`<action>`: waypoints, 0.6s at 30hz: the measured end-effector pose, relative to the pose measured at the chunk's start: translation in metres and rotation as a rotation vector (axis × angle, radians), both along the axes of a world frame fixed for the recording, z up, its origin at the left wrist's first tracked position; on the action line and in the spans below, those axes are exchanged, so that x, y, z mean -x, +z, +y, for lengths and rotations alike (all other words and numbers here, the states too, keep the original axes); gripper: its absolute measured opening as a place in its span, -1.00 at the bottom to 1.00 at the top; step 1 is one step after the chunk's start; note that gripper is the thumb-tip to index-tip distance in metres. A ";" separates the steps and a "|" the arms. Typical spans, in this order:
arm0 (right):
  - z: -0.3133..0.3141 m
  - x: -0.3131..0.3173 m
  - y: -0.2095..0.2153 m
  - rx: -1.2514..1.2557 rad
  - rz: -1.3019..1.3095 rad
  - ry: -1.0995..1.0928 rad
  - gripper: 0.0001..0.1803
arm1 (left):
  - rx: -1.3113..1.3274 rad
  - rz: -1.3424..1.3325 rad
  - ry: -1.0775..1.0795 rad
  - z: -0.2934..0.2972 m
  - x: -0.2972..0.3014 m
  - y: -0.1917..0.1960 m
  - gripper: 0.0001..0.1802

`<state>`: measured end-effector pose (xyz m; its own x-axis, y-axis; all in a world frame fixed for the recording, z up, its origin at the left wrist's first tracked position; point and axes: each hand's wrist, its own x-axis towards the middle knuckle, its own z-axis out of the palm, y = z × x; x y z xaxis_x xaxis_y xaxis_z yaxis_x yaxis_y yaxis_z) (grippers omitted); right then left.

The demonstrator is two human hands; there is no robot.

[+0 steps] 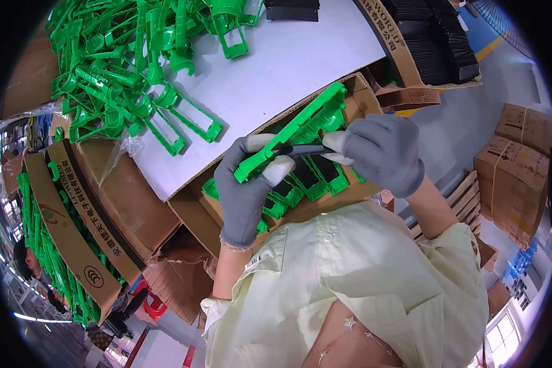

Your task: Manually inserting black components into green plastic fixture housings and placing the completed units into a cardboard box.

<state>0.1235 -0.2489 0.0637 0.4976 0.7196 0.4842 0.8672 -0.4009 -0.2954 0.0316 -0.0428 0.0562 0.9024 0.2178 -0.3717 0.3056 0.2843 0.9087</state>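
Note:
My left hand (246,190), in a grey glove with white fingertips, grips a long green plastic frame (294,129) and holds it slanted above an open cardboard box (193,211). With my right hand (383,153), gloved the same way, I press a thin black strip (303,151) against the side of that frame. Inside the box below lie several green frames with black inserts (316,175), partly hidden by my hands.
A heap of loose green frames (122,67) lies on a white tabletop (288,61). At the top right sits a box of black flat parts (435,43). Another box of green parts (43,239) stands at left. Sealed cartons (515,165) are stacked at right.

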 end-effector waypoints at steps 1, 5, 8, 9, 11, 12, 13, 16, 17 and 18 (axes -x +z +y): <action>0.001 0.000 -0.002 -0.034 0.063 -0.003 -0.76 | -0.042 -0.020 -0.020 0.001 0.001 -0.003 -0.55; -0.001 -0.003 -0.004 -0.155 0.359 0.032 -0.79 | -0.032 -0.073 -0.089 -0.001 0.001 0.001 -0.58; -0.004 -0.003 0.001 -0.099 0.561 -0.041 -0.81 | 0.204 -0.017 -0.034 0.000 -0.001 0.005 -0.64; -0.004 -0.003 0.001 -0.099 0.560 -0.040 -0.81 | 0.272 -0.024 -0.028 0.003 0.001 0.003 -0.65; -0.003 -0.005 0.002 -0.137 0.674 -0.066 -0.81 | 0.341 -0.031 -0.021 0.006 0.004 0.000 -0.65; -0.003 -0.006 0.004 -0.136 0.673 -0.065 -0.81 | 0.278 -0.015 -0.021 0.008 0.005 -0.002 -0.64; -0.002 -0.007 0.007 -0.133 0.771 -0.058 -0.79 | 0.215 0.002 -0.020 0.009 0.006 -0.004 -0.63; 0.003 -0.008 0.009 -0.098 0.882 -0.091 -0.78 | 0.218 0.021 -0.005 0.008 0.007 -0.004 -0.63; 0.005 -0.008 0.009 -0.068 0.896 -0.130 -0.79 | 0.283 0.024 0.009 0.007 0.006 -0.003 -0.64; 0.006 -0.007 0.009 -0.067 0.896 -0.129 -0.79 | 0.284 0.024 0.010 0.006 0.005 -0.001 -0.64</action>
<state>0.1308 -0.2430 0.0731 0.7830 0.6162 -0.0844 0.2508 -0.4370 -0.8638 0.0262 -0.0366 0.0549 0.8910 0.1112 -0.4401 0.3217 0.5295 0.7850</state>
